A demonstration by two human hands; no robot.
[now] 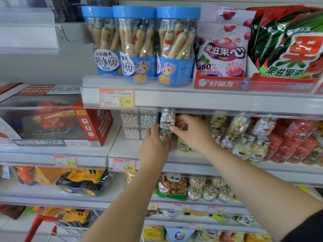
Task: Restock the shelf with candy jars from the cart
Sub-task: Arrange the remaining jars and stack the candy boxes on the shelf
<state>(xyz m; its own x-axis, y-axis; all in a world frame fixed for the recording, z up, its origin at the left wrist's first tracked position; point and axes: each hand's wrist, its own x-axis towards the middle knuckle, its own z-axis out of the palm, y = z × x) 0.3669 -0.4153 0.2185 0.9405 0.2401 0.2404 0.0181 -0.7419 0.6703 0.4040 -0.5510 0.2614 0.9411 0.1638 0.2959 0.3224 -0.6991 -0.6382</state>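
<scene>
1 jar (167, 121) pinched between left hand (153, 147), right hand (194, 135).

On the middle shelf (227, 167) the left hand (153, 145) grips the lower jar (164, 136) (its silver lid shows). The right hand (190, 131) pinches the upper jar (167, 119) standing on it, just beside clear boxes (138, 123) of candy balls.

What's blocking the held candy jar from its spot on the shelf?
Nothing visible. Left hand and right hand hold the candy jar already in the gap between clear box and stocked jars.
</scene>
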